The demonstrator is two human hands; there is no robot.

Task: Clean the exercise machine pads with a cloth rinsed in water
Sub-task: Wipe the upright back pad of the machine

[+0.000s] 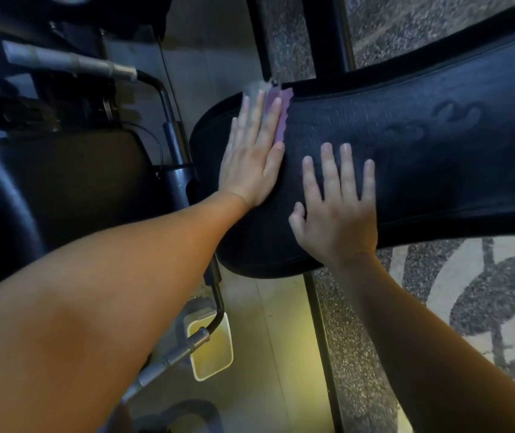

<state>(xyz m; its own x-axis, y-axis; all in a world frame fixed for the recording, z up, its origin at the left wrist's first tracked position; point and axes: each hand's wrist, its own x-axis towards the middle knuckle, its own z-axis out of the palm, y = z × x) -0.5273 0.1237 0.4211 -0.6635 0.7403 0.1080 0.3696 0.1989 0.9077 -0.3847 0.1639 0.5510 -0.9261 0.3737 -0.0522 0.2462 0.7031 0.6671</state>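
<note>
Left hand [251, 157] presses one purple cloth [282, 115] flat at the bench [421, 157] end. Right hand [339, 207], fingers spread, rests empty beside it.

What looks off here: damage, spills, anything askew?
Only the pad: shallow curved dents in its surface past the right hand, maybe press marks or wear. No tear or spill shows. The left hand presses the cloth flat on the pad's edge.
</note>
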